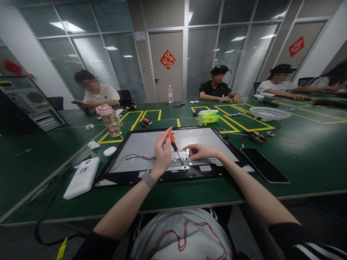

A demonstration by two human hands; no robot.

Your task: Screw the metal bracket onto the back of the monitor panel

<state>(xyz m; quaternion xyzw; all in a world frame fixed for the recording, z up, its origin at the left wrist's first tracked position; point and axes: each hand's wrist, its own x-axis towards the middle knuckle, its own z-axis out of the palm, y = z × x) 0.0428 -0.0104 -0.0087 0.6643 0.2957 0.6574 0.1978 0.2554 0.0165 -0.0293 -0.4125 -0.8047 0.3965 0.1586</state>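
Observation:
A flat display panel (141, 144) with a black frame and silvery back lies on the green table in front of me. My left hand (163, 150) is closed around an orange and black screwdriver (172, 142). The tool tilts, its shaft pointing down at a small metal bracket (177, 157) near the panel's lower middle. Thin coloured wires (138, 156) run left from that bracket. My right hand (199, 151) rests by the bracket's right end, fingers curled toward it; whether something small sits in its fingertips I cannot make out.
A white power bank (82, 177) lies to the left, a phone (264, 165) to the right. Beyond the panel stand a pink-lidded bottle (110, 121), a green tissue pack (208, 116) and a white round grille (269, 113). Several people sit across the table.

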